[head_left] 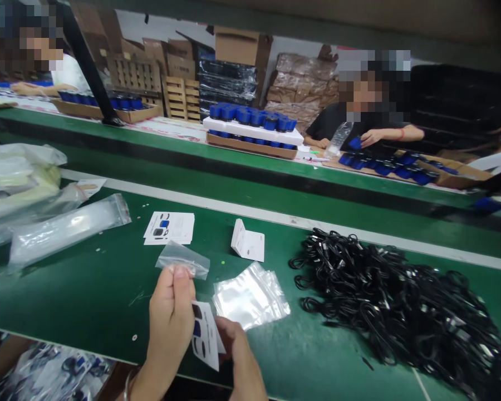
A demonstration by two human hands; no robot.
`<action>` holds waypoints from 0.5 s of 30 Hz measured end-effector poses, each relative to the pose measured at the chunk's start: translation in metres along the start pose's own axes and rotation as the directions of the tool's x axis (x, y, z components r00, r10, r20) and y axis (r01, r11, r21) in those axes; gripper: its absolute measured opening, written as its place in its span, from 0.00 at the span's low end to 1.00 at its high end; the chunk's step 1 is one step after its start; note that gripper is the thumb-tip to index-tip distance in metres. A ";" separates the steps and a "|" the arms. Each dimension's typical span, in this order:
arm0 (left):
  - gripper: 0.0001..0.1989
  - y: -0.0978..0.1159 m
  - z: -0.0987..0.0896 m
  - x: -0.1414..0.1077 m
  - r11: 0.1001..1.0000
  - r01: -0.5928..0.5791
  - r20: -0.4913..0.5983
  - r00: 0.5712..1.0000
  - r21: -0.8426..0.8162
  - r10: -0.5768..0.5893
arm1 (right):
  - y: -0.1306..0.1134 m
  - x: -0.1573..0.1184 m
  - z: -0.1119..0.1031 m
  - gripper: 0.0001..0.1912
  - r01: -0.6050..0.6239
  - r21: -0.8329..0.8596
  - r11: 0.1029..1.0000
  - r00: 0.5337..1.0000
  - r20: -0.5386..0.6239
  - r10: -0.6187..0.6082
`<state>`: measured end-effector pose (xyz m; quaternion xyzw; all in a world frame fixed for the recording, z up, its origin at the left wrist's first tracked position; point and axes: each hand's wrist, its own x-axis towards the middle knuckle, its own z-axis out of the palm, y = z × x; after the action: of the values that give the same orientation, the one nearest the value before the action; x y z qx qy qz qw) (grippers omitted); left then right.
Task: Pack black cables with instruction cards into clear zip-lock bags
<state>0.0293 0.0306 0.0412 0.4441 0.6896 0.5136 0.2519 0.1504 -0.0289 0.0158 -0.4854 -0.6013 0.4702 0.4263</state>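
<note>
head view: the left hand (171,317) pinches a small clear zip bag (182,260) by its edge, thumb pressed to fingers, and the right hand (237,356) grips the edge of a printed card (204,334) just below it. a stack of clear zip bags (250,297) lies beside the right hand on the green workbench (87,295), near a heap of coiled black cables (394,301). more printed cards (169,228) and a folded white card (247,240) lie farther up (the folded one stands partly open). across the line, a co-worker's hand (371,137) is near blue-topped items (382,169).
</note>
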 end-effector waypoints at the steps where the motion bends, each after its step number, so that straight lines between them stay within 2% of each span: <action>1: 0.17 0.002 0.001 -0.001 1.000 0.006 0.012 1.000 -0.013 -0.006 | 0.004 -0.002 0.006 0.31 -0.008 0.005 1.000 1.000 -0.006 0.008; 4: 0.18 0.004 0.003 -0.003 0.999 0.014 0.057 0.998 -0.038 -0.011 | 0.008 0.002 0.010 0.06 0.021 0.031 0.999 0.997 -0.074 -0.019; 5: 0.18 0.003 0.002 -0.003 0.999 0.010 0.075 0.997 -0.036 -0.007 | 0.007 0.005 0.008 0.04 0.027 0.052 0.998 0.993 -0.113 -0.021; 7: 0.18 0.000 -0.002 -0.004 1.000 -0.005 0.123 0.992 -0.016 0.007 | 0.004 0.010 -0.001 0.09 0.062 0.055 0.997 0.977 -0.209 -0.049; 8: 0.18 -0.001 -0.004 -0.004 1.000 -0.015 0.149 0.989 0.000 0.015 | 0.002 0.011 -0.006 0.09 0.109 0.013 0.994 0.960 -0.261 -0.102; 10: 0.16 -0.004 -0.008 -0.005 0.999 -0.033 0.191 0.981 0.032 0.026 | -0.003 0.013 -0.016 0.08 0.264 -0.140 0.954 0.901 -0.316 -0.296; 12: 0.13 -0.005 -0.010 -0.007 0.995 -0.081 0.223 0.973 0.063 0.065 | -0.006 0.013 -0.023 0.10 0.405 -0.265 0.875 0.832 -0.289 -0.473; 15: 0.10 -0.003 -0.012 -0.011 0.957 -0.262 0.256 0.940 0.127 0.223 | -0.006 0.013 -0.027 0.14 0.467 -0.338 0.817 0.803 -0.224 -0.552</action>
<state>0.0237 0.0153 0.0416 0.6033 0.6329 0.4266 0.2314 0.1732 -0.0129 0.0272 -0.4246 -0.6926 0.1691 0.5580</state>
